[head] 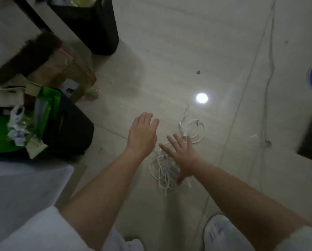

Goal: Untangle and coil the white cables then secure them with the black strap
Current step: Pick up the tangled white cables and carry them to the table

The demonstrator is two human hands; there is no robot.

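White cables [165, 171] tangled on the pale floor [187, 51].
Left hand [142, 134] and right hand [182, 156] hover above, fingers spread, grasping nothing.

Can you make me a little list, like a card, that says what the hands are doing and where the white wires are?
place: pale floor, seen from above
white cables: tangled heap on the floor, one loose loop reaching further out
left hand: open, fingers spread, beside the heap, holding nothing
right hand: open, spread over the heap
black strap: not visible
bright spot: light reflection on the floor beyond the cables
nearby: black bin lined with a green bag, to the left
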